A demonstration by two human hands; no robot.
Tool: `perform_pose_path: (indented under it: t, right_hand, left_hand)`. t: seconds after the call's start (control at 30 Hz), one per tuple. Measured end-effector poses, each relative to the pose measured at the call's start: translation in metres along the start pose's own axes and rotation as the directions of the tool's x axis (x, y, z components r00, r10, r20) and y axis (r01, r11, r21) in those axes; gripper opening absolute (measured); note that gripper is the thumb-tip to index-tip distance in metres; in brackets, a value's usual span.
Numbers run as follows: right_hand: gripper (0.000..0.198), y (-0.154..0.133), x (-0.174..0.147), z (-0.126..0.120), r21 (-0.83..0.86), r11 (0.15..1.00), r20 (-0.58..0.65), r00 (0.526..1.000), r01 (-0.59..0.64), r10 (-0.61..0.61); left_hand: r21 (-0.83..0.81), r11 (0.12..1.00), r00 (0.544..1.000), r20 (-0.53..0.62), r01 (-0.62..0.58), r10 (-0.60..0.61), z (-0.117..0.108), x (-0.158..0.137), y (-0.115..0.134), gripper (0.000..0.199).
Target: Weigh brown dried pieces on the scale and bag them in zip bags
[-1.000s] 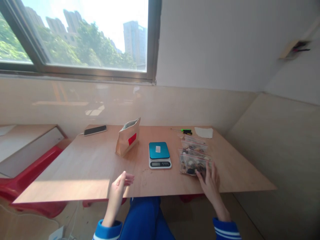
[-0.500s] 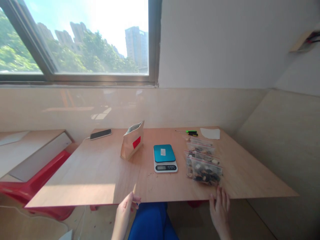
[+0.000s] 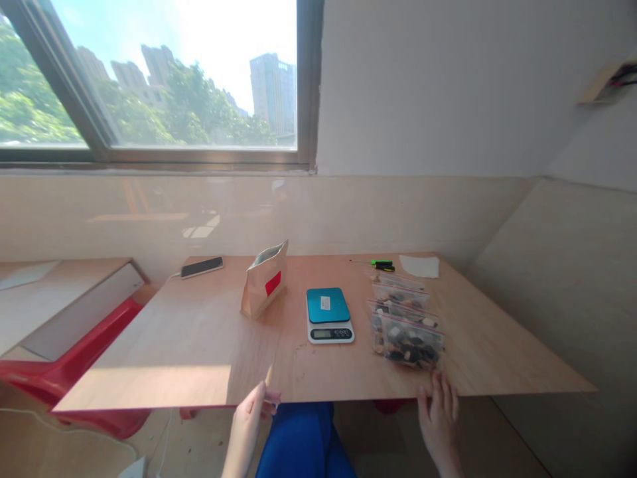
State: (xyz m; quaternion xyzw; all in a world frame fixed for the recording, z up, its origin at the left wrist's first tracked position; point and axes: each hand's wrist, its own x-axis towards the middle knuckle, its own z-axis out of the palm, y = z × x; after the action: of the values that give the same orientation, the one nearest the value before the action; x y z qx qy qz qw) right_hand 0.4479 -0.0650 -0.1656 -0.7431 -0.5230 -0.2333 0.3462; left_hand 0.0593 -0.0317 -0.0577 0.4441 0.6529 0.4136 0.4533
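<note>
The wall (image 3: pixel 423 99) rose pale in front of me, with the window (image 3: pixel 199 86) at its left showing trees and towers. My table (image 3: pixel 164 338) stood against it, a patch of sunlight on its near left part. A second table (image 3: pixel 74 282) was off to the left, a red stool (image 3: pixel 99 405) between the two.

To the right of the scale (image 3: pixel 328 305), the clear packets (image 3: pixel 411 342) of dark and pale pieces lay overlapping in a row running away from me. The bag (image 3: pixel 259 289) stood upright left of the scale, its top open and a red label on its side. The scale itself was near the middle, its plate bare but for a white sticker.

My left hand (image 3: pixel 253 411) was at the front edge, half open with fingers loosely curled, nothing visible in its grip. My right hand (image 3: pixel 438 413) was open and empty, fingers slightly bent, just beside the nearest packet; I cannot tell whether they touched.

At the back lay the phone (image 3: pixel 202 267) on the left, and on the right some paper (image 3: pixel 421 266) and slim tools (image 3: pixel 383 266).
</note>
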Motion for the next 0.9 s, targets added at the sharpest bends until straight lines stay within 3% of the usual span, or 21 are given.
perform_pose_path:
  t: [0.13, 0.23, 0.3, 0.37, 0.5, 0.6, 0.73, 0.8, 0.9]
  right_hand:
    - [0.064, -0.013, 0.02, -0.02, -0.114, 0.978, 0.082, 0.979, -0.176, 0.185]
    - [0.06, -0.021, 0.055, -0.032, -0.145, 0.962, 0.031, 0.97, -0.233, 0.24]
    - [0.055, -0.025, 0.086, -0.033, -0.117, 0.983, 0.038, 0.988, -0.144, 0.15]
    - [0.048, -0.026, 0.117, -0.029, -0.099, 0.995, 0.155, 0.987, -0.016, 0.032]
    - [0.034, -0.022, 0.16, -0.018, -0.063, 0.991, 0.455, 0.887, 0.115, -0.074]
    - [0.028, -0.016, 0.17, -0.024, -0.032, 0.996, 0.529, 0.847, 0.083, -0.054]
    - [0.031, -0.026, 0.166, -0.06, 0.123, 0.992, 0.572, 0.819, -0.031, -0.045]
    - [0.031, -0.049, 0.16, -0.086, 0.188, 0.978, 0.589, 0.807, -0.09, -0.039]
    - [0.032, -0.103, 0.144, -0.118, 0.297, 0.927, 0.615, 0.788, -0.228, -0.004]
  left_hand:
    - [-0.119, 0.993, 0.999, 0.04, 0.024, -0.019, -0.003, 0.0, -0.002, 0.062]
    - [-0.115, 0.993, 0.999, 0.043, 0.011, -0.006, -0.004, -0.001, -0.001, 0.059]
    - [-0.105, 0.994, 0.999, 0.043, 0.0, 0.005, -0.004, -0.003, 0.002, 0.059]
    - [-0.102, 0.995, 0.999, 0.036, -0.01, 0.014, -0.004, -0.005, 0.006, 0.059]
    - [-0.105, 0.994, 0.999, 0.03, -0.028, 0.031, -0.004, -0.01, 0.012, 0.06]
    - [-0.112, 0.993, 0.999, 0.034, -0.036, 0.04, -0.005, -0.011, 0.013, 0.062]
    - [-0.147, 0.988, 0.992, 0.107, -0.055, 0.071, 0.005, -0.015, 0.018, 0.065]
    - [-0.182, 0.981, 0.97, 0.213, -0.075, 0.113, 0.018, -0.023, 0.029, 0.062]
    - [-0.268, 0.959, 0.891, 0.41, -0.088, 0.196, 0.045, -0.039, 0.053, 0.052]
